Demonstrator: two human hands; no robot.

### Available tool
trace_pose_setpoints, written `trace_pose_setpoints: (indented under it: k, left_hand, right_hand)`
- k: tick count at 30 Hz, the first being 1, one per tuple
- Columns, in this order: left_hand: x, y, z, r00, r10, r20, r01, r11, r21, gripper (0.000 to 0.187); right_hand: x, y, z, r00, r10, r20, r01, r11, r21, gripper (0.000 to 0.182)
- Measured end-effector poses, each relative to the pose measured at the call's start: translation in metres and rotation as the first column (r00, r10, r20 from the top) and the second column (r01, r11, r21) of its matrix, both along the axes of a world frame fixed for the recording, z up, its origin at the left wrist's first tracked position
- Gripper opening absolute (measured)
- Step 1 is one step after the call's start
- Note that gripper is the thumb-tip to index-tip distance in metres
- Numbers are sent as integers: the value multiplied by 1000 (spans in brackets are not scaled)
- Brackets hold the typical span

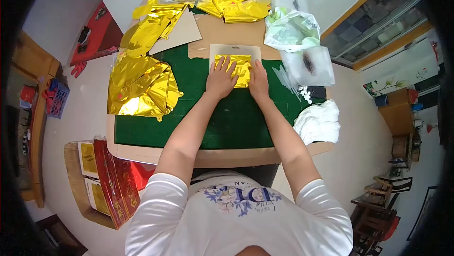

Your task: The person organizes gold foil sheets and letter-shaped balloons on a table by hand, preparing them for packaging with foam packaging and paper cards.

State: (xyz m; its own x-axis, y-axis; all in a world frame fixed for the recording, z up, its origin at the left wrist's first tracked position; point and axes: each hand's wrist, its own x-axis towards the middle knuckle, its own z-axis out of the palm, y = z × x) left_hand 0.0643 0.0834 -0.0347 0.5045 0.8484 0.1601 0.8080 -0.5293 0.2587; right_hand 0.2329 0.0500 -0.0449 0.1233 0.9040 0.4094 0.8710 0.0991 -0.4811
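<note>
Folded gold foil [243, 69], flat on card

Foil lies on a pale card [231, 49] at the middle of the counter [227, 128]. Right hand [221, 78]: fingers spread, palm down on the foil, gripping nothing. Left hand [258, 80]: fingers extended along the foil's right edge, apparently unclosed (fingertips small in view). Larger gold foil pieces [142, 85] left; white cloth bundle [319, 123] near right edge.

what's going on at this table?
A person is pressing a folded gold foil piece on a flat card: left hand flat on it, right hand at its right edge. More gold foil lies left and behind; plastic bags and a white bundle sit right.
</note>
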Motion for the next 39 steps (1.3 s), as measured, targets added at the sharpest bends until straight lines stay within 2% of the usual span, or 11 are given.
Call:
trace_pose_setpoints:
  k: [1, 5, 8, 12, 14, 20, 27, 29, 31, 33, 39]
  left_hand:
    - [0, 0, 1, 1000, -2, 4, 2, 1000, 0, 55]
    - [0, 0, -1, 1000, -1, 1, 1, 1000, -4, 57]
    - [1, -1, 1, 1000, 3, 2, -3, 1000, -18, 60]
    - [1, -2, 4, 1000, 8, -2, -8, 1000, -19, 66]
    - [1, -2, 5, 1000, 6, -10, -7, 1000, -9, 67]
    - [1, -2, 4, 999, 2, -35, -2, 1000, -3, 68]
    - [1, -2, 6, 1000, -1, -28, 1, 1000, -9, 68]
    - [1, -2, 8, 999, -1, -41, 0, 1000, -22, 69]
    - [1, -1, 5, 999, 2, -54, -4, 999, -36, 69]
    - [1, -2, 4, 1000, -1, -21, 1, 1000, 22, 69]
    - [0, -5, 8, 999, 7, -40, -5, 999, 41, 68]
  right_hand:
    - [5, 2, -3, 981, 8, -193, 10, 996, 94, 33]
    - [13, -27, 6, 943, -24, -332, 67, 991, 119, 29]
    - [14, -48, 11, 985, 81, -153, -60, 989, 138, 27]
    - [10, -60, 15, 986, 60, -154, -31, 982, 188, 17]
    - [16, -59, 17, 984, -144, -107, 144, 990, -10, 12]
    - [5, -47, 25, 966, -259, -19, 241, 922, -302, 19]
    - [19, -41, 20, 976, -219, 14, 212, 926, -313, 17]
    - [35, -35, 13, 966, -197, -168, 162, 966, -202, 20]
    - [39, -27, 21, 971, -196, -137, 174, 972, -156, 24]
    - [40, -20, 29, 951, -307, -38, 251, 837, -486, 29]
    - [56, -5, 16, 930, -343, -130, 232, 825, -515, 23]
